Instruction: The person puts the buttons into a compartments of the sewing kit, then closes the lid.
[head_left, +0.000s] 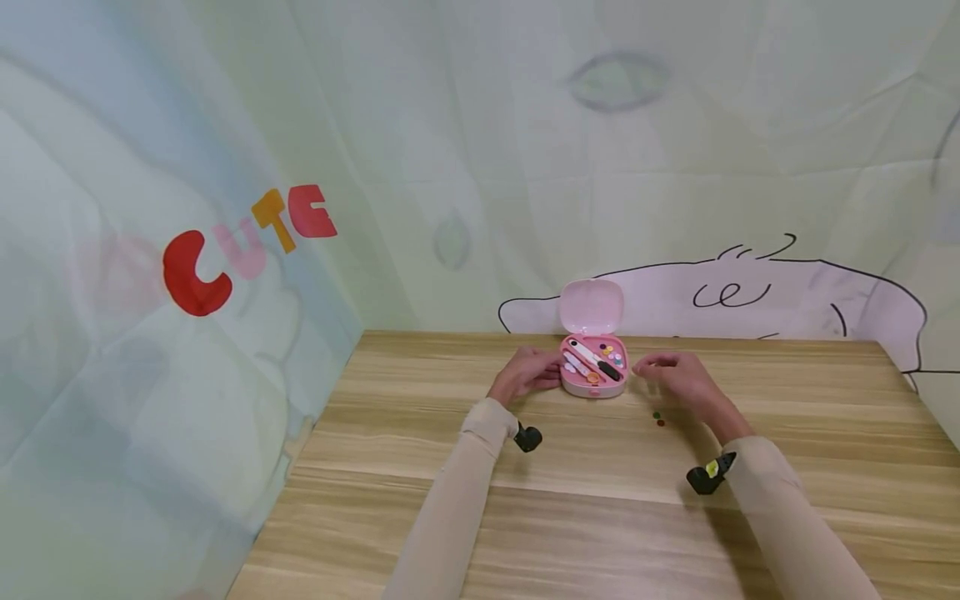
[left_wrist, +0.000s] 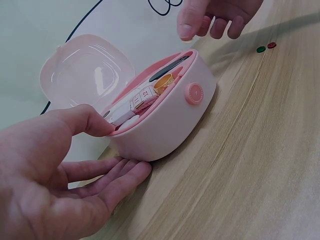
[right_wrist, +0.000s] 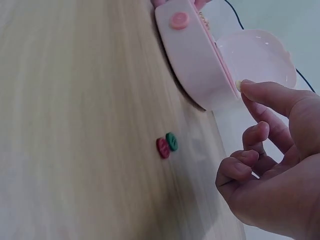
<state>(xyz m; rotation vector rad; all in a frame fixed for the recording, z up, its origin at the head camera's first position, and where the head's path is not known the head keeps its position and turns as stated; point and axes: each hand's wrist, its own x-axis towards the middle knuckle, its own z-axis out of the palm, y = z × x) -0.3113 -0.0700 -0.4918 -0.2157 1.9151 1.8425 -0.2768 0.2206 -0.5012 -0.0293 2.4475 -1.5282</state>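
Observation:
An open pink sewing box [head_left: 592, 389] stands near the table's back edge, its lid [head_left: 592, 307] raised. My left hand [head_left: 528, 372] holds its left side, the thumb on the rim and the other fingers low against the wall. Inside lie a tape measure [left_wrist: 143, 98], a gold thimble [left_wrist: 163, 84], a tool with a black end [head_left: 609, 371] and several small coloured buttons [head_left: 617, 359]. Just right of the box, my right hand [head_left: 682, 379] pinches a small pale-yellow piece [right_wrist: 238, 86], probably a button, between thumb and index finger. Its remaining fingers are loosely curled.
A red button [right_wrist: 163, 148] and a green button [right_wrist: 172, 141] lie together on the wooden table [head_left: 585, 533], in front of my right hand. A printed cloth [head_left: 450, 167] hangs behind the table and along its left side.

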